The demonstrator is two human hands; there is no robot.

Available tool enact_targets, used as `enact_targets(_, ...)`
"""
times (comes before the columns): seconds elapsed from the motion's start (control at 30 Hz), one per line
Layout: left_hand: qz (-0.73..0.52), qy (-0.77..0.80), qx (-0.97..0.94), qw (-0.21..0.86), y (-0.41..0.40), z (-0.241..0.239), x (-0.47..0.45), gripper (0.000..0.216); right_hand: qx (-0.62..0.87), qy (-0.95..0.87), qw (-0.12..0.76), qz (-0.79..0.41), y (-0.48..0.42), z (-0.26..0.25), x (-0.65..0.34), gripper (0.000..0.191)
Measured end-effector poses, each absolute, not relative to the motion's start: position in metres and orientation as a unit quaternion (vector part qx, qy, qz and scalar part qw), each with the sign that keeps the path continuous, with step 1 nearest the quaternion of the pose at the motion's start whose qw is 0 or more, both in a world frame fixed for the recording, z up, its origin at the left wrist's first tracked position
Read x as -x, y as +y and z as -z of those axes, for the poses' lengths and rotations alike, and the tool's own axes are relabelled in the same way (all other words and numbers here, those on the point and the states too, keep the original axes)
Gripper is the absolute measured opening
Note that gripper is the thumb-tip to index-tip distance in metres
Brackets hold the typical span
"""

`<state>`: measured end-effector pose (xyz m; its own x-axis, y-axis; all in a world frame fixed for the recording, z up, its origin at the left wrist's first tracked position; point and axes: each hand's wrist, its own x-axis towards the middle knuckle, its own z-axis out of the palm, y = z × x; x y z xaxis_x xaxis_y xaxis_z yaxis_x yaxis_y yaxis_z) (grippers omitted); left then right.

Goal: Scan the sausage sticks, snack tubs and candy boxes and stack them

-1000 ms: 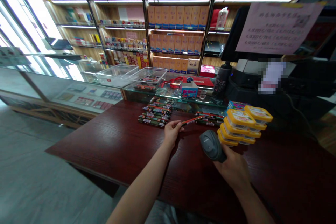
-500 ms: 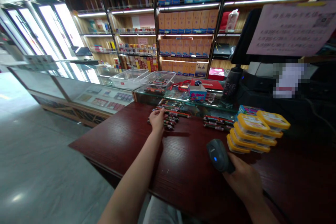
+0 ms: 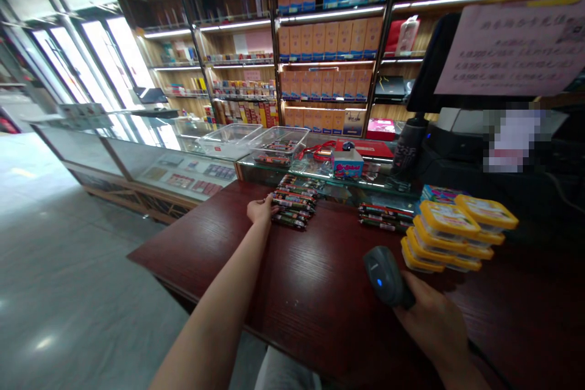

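My left hand (image 3: 260, 211) reaches across the dark red wooden counter (image 3: 320, 292) and touches the left end of a pile of several thin wrapped sticks (image 3: 292, 201); its fingers are curled against the pile, and whether they grip one is unclear. My right hand (image 3: 432, 323) is closed round a grey barcode scanner (image 3: 384, 275) with a small blue light, held low over the counter. A smaller pile of the same sticks (image 3: 384, 216) lies to the right of the first pile.
Yellow-lidded tubs (image 3: 457, 228) are stacked at the right of the counter. Behind are a glass display case (image 3: 183, 164) with clear plastic trays (image 3: 274, 141), a small blue box (image 3: 347, 164), a till with a paper notice (image 3: 507, 52), and shelves of boxes (image 3: 324, 42).
My left hand carried one stick from the counter's middle over to the left pile and now rests at its left end. The scanner hand stayed roughly in place.
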<state>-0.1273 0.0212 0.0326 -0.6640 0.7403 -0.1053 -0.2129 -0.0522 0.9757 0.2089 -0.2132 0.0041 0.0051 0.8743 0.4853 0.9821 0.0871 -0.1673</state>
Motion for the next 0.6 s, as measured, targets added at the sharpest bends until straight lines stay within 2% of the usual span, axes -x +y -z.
enact_targets(0.13,-0.711,0.572,-0.244,0.329,0.021,-0.025,0.125,0.027,0.670,-0.695,0.236,0.109,-0.214,-0.006,-0.208,0.026)
enact_targets(0.33,-0.685,0.551,-0.362,0.310,0.011,-0.016,0.126,0.018,0.661,-0.699,0.247,0.115,-0.213,-0.004,-0.209,0.025)
enact_targets(0.5,-0.580,0.579,-0.539,0.197,-0.011,-0.013,0.138,0.017,0.658,-0.702,0.254,0.100,-0.214,-0.003,-0.210,0.022)
enact_targets(0.6,-0.497,0.592,-0.599,0.207,-0.026,-0.010,0.141,0.015,0.660,-0.700,0.257,0.092,-0.214,-0.004,-0.209,0.021)
